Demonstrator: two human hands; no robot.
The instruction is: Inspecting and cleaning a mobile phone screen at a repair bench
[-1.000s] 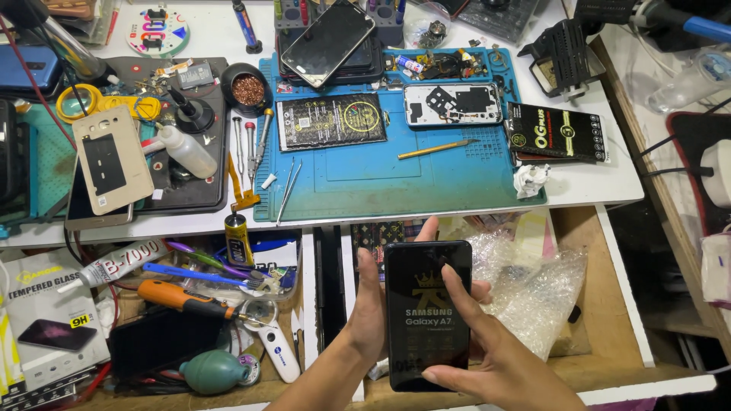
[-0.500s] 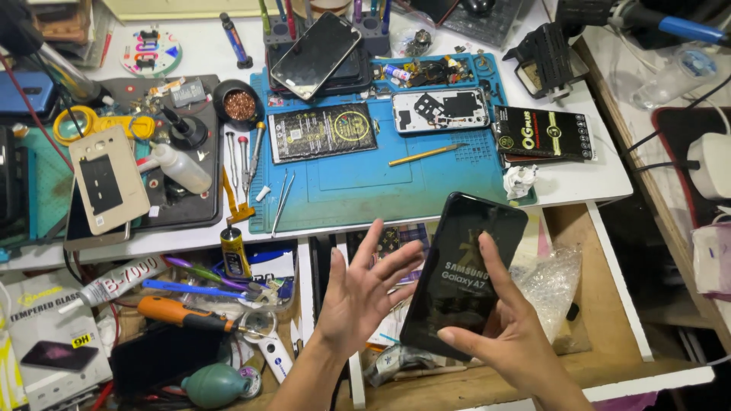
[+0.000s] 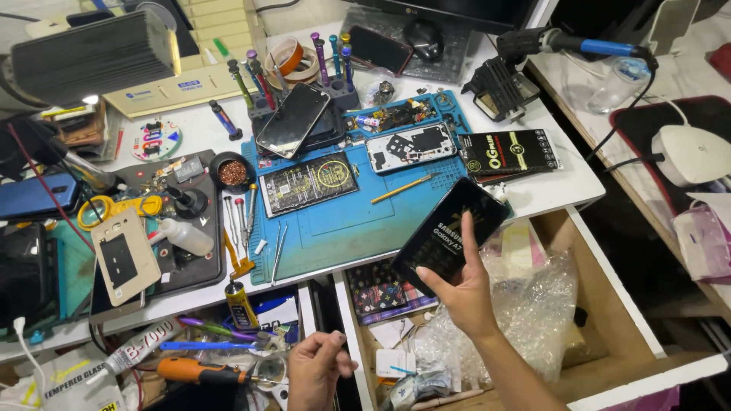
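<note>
My right hand (image 3: 464,293) was raised just right of the frame's centre, fingers wrapped around the lower end of a black phone box (image 3: 449,236), thumb along its right edge. The box was tilted, its upper corner pointing toward the upper right, and it hung in front of the near edge of the blue work mat (image 3: 343,228) and over the open drawer (image 3: 609,304). My left hand (image 3: 316,373) sat low at the bottom centre, loosely curled with the fingers bent inward, holding nothing that I could see; it hovered over the gap between the two drawers.

Below the box, in the right drawer, lay crumpled bubble wrap (image 3: 525,320) and a patterned case (image 3: 381,293). On the mat, in the middle of the frame, lay an opened phone back (image 3: 308,183), a white phone frame (image 3: 411,146) to its right, and a yellow pencil-like tool (image 3: 401,189) between them and the box. A dark phone (image 3: 293,119) leaned above the mat. A black flat package (image 3: 509,152) lay at the mat's right edge, just above the box. At the lower left, an orange-handled tool (image 3: 199,371) lay in the left drawer, near my left hand.
</note>
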